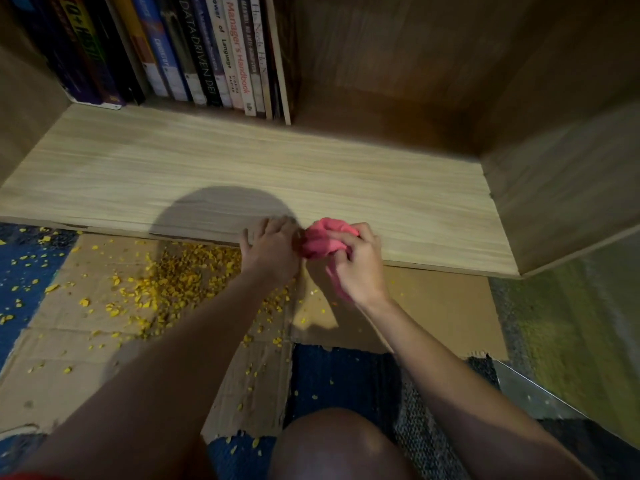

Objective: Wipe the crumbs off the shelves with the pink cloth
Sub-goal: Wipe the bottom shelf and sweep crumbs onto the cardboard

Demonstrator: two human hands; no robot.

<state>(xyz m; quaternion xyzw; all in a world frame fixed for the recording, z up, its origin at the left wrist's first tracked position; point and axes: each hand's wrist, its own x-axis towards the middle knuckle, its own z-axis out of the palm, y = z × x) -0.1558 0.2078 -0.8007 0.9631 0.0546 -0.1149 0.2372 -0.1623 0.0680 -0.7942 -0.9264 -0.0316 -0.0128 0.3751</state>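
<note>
The right hand (360,261) squeezed the bunched pink cloth (323,239) at the near edge of the pale wooden shelf (242,161). The left hand (273,245) lay just beside it, fingers bent; I could not tell if they pinched it. It looked best to shake the cloth out over the yellow crumbs (180,271) on the brown cardboard (433,306).

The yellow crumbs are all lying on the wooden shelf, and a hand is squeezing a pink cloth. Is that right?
Not quite. The head view shows the small yellow crumbs lying mostly on the flat brown cardboard sheet on the floor, not on the pale wooden shelf. The right hand is indeed squeezing the bunched pink cloth.
</note>
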